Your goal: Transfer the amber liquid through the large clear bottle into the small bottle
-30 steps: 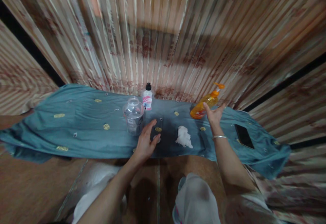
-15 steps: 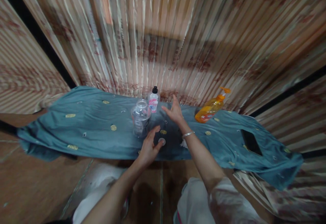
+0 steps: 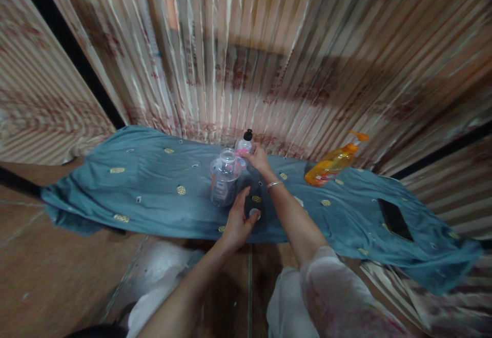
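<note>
My right hand (image 3: 258, 159) has its thumb and fingers around a small clear bottle (image 3: 245, 145) with a pink label and a black cap, upright at the back of the cloth. In front of that bottle and to its left stands a clear plastic jar (image 3: 224, 181) with no lid on its mouth. My left hand (image 3: 239, 222) is open just to the right of the jar's base, its thumb and fingers apart. By the left thumb tip a small round translucent cap (image 3: 254, 214) lies on the cloth; whether the thumb touches it I cannot tell.
A teal patterned cloth (image 3: 154, 210) covers the narrow table. To the right stand an orange pump bottle (image 3: 331, 166) and, farther right, a dark phone (image 3: 395, 219). Something small and white (image 3: 299, 201) shows beside my right forearm. A pleated curtain (image 3: 246, 61) hangs behind.
My right hand has moved from open air to the black-capped bottle and closed around it. The left hand stays open by the cap. The whole view has shifted slightly.
</note>
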Tool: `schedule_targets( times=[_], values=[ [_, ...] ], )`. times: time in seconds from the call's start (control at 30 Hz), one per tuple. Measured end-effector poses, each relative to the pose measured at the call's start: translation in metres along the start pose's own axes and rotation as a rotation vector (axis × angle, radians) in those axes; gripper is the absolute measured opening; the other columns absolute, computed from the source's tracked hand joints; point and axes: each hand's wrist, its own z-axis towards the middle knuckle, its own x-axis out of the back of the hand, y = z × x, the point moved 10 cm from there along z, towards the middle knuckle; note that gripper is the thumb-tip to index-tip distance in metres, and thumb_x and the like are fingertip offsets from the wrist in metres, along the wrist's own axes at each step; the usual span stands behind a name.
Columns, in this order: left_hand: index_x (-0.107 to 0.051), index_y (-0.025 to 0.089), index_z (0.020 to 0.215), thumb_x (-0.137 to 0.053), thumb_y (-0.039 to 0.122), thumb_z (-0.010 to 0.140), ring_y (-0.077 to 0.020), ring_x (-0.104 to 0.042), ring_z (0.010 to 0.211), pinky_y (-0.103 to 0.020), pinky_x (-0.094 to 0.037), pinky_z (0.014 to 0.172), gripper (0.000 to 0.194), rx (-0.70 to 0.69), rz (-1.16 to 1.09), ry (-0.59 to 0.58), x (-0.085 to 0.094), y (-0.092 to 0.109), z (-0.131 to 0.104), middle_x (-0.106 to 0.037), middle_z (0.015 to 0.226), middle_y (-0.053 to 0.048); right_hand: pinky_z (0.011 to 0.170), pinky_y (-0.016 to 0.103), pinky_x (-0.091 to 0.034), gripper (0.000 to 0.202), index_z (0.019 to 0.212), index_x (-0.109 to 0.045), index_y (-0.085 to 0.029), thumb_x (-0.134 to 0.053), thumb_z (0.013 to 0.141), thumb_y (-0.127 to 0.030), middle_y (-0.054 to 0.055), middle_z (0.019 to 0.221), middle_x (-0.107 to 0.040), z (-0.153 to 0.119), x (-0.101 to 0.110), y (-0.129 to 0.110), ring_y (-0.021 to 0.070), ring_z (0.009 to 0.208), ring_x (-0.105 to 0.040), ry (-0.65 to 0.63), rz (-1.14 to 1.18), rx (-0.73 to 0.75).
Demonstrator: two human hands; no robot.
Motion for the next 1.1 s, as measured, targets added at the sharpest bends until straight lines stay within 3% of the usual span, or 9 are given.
schedule_targets(
  times=[0.23,0.37,0.53,0.7,0.87,0.97,1.1],
  values=[
    [-0.036,0.020,0.152,-0.068,0.023,0.083,-0.0319,-0.040,0.151,-0.057,-0.031,0.126,0.076,-0.053,0.046,0.029,-0.009,0.007,0.004,-0.042,0.160,-0.018,0.072,0.033,-0.048,0.061,0.090,-0.059,-0.019,-0.076,0.060,-0.070,0.007,0.085,-0.069,-0.055,0.068,0.001,0.0204,0.076,-0.060,0.178,0.028,-0.032],
    [-0.022,0.022,0.158,-0.070,0.024,0.082,-0.0318,-0.027,0.157,-0.056,-0.025,0.128,0.090,-0.145,0.099,0.072,-0.017,0.012,0.005,-0.028,0.167,-0.018,0.069,0.032,-0.046,0.059,0.091,-0.059,-0.022,-0.075,0.062,-0.070,0.001,0.078,-0.067,-0.100,0.094,-0.005,0.0183,0.070,-0.059,0.202,0.071,-0.022],
    [-0.016,0.020,0.159,-0.076,0.025,0.076,-0.0354,-0.022,0.158,-0.058,-0.025,0.127,0.103,-0.128,0.106,0.103,-0.023,0.004,0.012,-0.023,0.168,-0.021,0.067,0.030,-0.045,0.051,0.090,-0.061,-0.023,-0.077,0.068,-0.065,-0.002,0.074,-0.066,-0.141,0.097,-0.011,0.0153,0.066,-0.057,0.157,0.062,-0.002],
    [-0.019,0.020,0.159,-0.079,0.029,0.073,-0.0368,-0.030,0.155,-0.057,-0.026,0.127,0.104,-0.109,0.066,0.112,-0.021,0.005,0.021,-0.031,0.165,-0.021,0.073,0.034,-0.052,0.051,0.094,-0.063,-0.023,-0.082,0.065,-0.061,0.001,0.083,-0.072,-0.161,0.094,-0.010,0.0190,0.073,-0.065,0.078,0.140,0.005],
    [-0.027,0.017,0.156,-0.080,0.031,0.072,-0.0374,-0.043,0.148,-0.056,-0.036,0.122,0.101,-0.068,0.089,0.100,-0.022,0.007,0.026,-0.039,0.161,-0.023,0.085,0.038,-0.057,0.061,0.110,-0.064,-0.022,-0.086,0.064,-0.055,0.004,0.100,-0.076,-0.166,0.095,0.000,0.0211,0.087,-0.071,0.039,0.302,-0.026],
    [-0.029,0.017,0.155,-0.080,0.030,0.071,-0.0365,-0.050,0.142,-0.055,-0.041,0.119,0.099,-0.071,0.130,0.084,-0.027,0.007,0.027,-0.047,0.155,-0.022,0.094,0.039,-0.056,0.064,0.118,-0.063,-0.024,-0.083,0.067,-0.057,0.007,0.112,-0.075,-0.160,0.102,0.002,0.0231,0.102,-0.071,0.081,0.489,0.015],
    [-0.033,0.017,0.152,-0.080,0.026,0.070,-0.0364,-0.052,0.140,-0.054,-0.044,0.117,0.095,-0.108,0.207,0.065,-0.034,0.009,0.026,-0.053,0.150,-0.020,0.091,0.041,-0.058,0.059,0.107,-0.067,-0.025,-0.080,0.065,-0.064,0.007,0.105,-0.077,-0.151,0.115,0.009,0.0244,0.099,-0.072,0.176,0.648,-0.009]
  ],
)
